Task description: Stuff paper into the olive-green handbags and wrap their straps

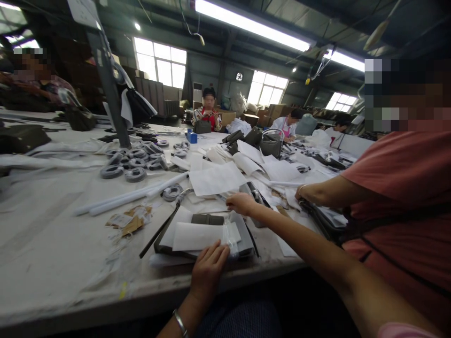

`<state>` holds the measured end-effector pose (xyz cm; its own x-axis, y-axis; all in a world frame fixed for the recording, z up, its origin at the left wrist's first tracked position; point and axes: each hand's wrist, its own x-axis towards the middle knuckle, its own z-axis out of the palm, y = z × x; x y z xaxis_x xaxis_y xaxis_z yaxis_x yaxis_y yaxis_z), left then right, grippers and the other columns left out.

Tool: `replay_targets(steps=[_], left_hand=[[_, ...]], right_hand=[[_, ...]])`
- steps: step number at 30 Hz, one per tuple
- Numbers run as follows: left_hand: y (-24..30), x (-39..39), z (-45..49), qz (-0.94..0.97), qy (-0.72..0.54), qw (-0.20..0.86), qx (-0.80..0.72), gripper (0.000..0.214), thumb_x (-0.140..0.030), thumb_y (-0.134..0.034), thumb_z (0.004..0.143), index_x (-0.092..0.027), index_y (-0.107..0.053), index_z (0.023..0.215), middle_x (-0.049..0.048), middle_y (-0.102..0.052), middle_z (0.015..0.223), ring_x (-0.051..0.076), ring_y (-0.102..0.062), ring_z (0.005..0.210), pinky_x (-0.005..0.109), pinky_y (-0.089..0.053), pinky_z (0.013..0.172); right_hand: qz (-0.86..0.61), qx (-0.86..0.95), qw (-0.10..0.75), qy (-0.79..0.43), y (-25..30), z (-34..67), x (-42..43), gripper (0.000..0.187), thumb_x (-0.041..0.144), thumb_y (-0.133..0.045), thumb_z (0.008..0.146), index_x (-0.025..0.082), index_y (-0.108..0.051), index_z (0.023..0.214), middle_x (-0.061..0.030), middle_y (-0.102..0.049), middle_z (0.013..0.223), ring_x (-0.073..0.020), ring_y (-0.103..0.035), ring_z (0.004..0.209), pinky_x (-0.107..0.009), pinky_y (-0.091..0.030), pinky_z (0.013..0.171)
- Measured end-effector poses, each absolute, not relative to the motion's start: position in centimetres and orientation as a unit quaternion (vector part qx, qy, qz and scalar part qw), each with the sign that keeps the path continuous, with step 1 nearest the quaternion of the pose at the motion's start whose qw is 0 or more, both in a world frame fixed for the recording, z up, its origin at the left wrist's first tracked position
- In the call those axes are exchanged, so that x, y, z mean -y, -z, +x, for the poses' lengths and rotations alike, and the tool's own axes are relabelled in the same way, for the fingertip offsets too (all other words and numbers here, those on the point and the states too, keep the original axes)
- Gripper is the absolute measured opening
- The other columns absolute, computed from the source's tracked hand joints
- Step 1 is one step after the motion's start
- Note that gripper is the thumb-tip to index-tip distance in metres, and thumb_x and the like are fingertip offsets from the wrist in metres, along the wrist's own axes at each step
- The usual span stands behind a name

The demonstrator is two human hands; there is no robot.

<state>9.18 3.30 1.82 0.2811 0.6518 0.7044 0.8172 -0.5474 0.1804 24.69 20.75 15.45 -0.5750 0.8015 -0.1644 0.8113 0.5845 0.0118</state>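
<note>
A dark olive handbag (165,240) lies flat on the table in front of me, with white paper (197,236) and a clear plastic piece (230,237) on top of it. My left hand (210,265) rests on its near edge, fingers stretched out over the paper. Beyond the bag's far right corner, my right hand (242,203) is closed, its fingertips pinched together; whatever they may hold is too small to make out. Just past it lies a large white sheet (216,178). A dark strap (160,230) runs along the bag's left side.
Grey wrapped rings (136,174) are heaped left of centre, near white rolls (130,195) and torn brown paper (132,220). On the right, a co-worker in a red shirt (398,188) handles another dark bag (320,220). A post (109,89) rises from the table (52,244).
</note>
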Motion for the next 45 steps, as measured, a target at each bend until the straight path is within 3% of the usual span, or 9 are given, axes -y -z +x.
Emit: replay_targets(steps=[5, 11, 14, 18, 24, 31, 34, 38, 45], left_hand=[[-1.8, -3.3, 9.1, -0.799, 0.379, 0.109, 0.454, 0.030, -0.009, -0.046, 0.096, -0.021, -0.066, 0.115, 0.0053, -0.073, 0.115, 0.023, -0.064, 0.116, 0.035, -0.048, 0.096], [-2.2, -3.2, 8.9, -0.803, 0.376, 0.110, 0.449, 0.029, -0.011, -0.047, 0.096, -0.021, -0.065, 0.116, 0.0043, -0.072, 0.116, 0.023, -0.063, 0.116, 0.036, -0.047, 0.095], [-2.2, -3.3, 8.9, -0.804, 0.381, 0.116, 0.442, 0.027, -0.013, -0.047, 0.097, -0.021, -0.065, 0.116, 0.0046, -0.073, 0.115, 0.023, -0.063, 0.117, 0.035, -0.047, 0.094], [-2.1, -3.4, 8.9, -0.804, 0.381, 0.114, 0.442, 0.026, -0.014, -0.049, 0.097, -0.021, -0.065, 0.116, 0.0048, -0.072, 0.115, 0.022, -0.062, 0.118, 0.035, -0.047, 0.096], [-2.3, -3.4, 8.7, -0.814, 0.365, 0.113, 0.437, 0.026, -0.012, -0.052, 0.095, -0.020, -0.065, 0.115, 0.0047, -0.072, 0.116, 0.023, -0.063, 0.117, 0.036, -0.048, 0.096], [-4.7, -3.2, 7.4, -0.830, 0.367, 0.028, 0.420, 0.024, -0.022, -0.058, 0.094, -0.023, -0.064, 0.117, 0.0036, -0.070, 0.122, 0.020, -0.065, 0.113, 0.033, -0.053, 0.096], [-6.7, -3.5, 5.2, -0.862, 0.320, 0.029, 0.393, 0.031, -0.021, -0.055, 0.095, -0.023, -0.060, 0.125, 0.0044, -0.062, 0.135, 0.017, -0.061, 0.120, 0.030, -0.051, 0.101], [-9.3, -4.3, 1.4, -0.894, 0.198, 0.145, 0.376, 0.044, -0.018, -0.052, 0.094, -0.022, -0.051, 0.138, 0.0079, -0.052, 0.146, 0.026, -0.050, 0.133, 0.049, -0.041, 0.112], [-7.9, -4.8, -1.2, -0.880, 0.119, 0.180, 0.422, 0.054, -0.007, -0.048, 0.090, -0.020, -0.046, 0.143, 0.0115, -0.048, 0.148, 0.027, -0.048, 0.134, 0.049, -0.044, 0.110]], right_hand=[[0.455, -0.885, 0.004, 0.100, -12.1, 25.7, -17.4, 0.034, 0.042, -0.068, 0.085, 0.028, -0.069, 0.115, -0.0006, -0.073, 0.111, -0.0184, -0.067, 0.100, -0.023, -0.047, 0.081], [0.513, -0.849, -0.057, 0.110, -10.6, 25.3, -18.1, 0.020, 0.025, -0.058, 0.091, 0.024, -0.072, 0.105, -0.0028, -0.075, 0.106, -0.0202, -0.068, 0.098, -0.027, -0.049, 0.082], [0.496, -0.857, -0.088, 0.110, -10.6, 25.8, -15.9, 0.025, 0.027, -0.050, 0.098, 0.023, -0.069, 0.114, -0.0038, -0.073, 0.115, -0.0184, -0.066, 0.107, -0.027, -0.046, 0.093], [0.434, -0.894, -0.093, 0.059, -9.7, 26.8, -12.0, 0.037, 0.040, -0.048, 0.100, 0.020, -0.061, 0.129, -0.0102, -0.062, 0.134, -0.0237, -0.054, 0.126, -0.040, -0.033, 0.111], [0.465, -0.884, -0.048, 0.001, -10.2, 25.9, -11.6, 0.045, 0.049, -0.052, 0.096, 0.017, -0.064, 0.125, -0.0131, -0.062, 0.133, -0.0327, -0.047, 0.133, -0.059, -0.024, 0.114], [0.422, -0.894, -0.148, 0.022, -8.9, 27.1, -5.9, 0.056, 0.046, -0.056, 0.094, 0.017, -0.049, 0.141, -0.0110, -0.052, 0.145, -0.0278, -0.044, 0.137, -0.050, -0.024, 0.118], [0.394, -0.908, -0.140, -0.008, -6.9, 28.3, -4.9, 0.061, 0.033, -0.060, 0.092, 0.019, -0.041, 0.147, -0.0087, -0.043, 0.152, -0.0285, -0.036, 0.142, -0.052, -0.022, 0.119], [0.389, -0.908, -0.144, -0.050, -6.3, 29.8, -7.0, 0.054, 0.010, -0.049, 0.093, 0.024, -0.044, 0.145, -0.0055, -0.049, 0.148, -0.0253, -0.042, 0.139, -0.054, -0.022, 0.118], [0.461, -0.839, -0.288, 0.021, -7.0, 30.2, -5.8, 0.038, 0.010, -0.046, 0.094, 0.020, -0.061, 0.128, -0.0103, -0.061, 0.134, -0.0290, -0.052, 0.128, -0.051, -0.038, 0.110]])
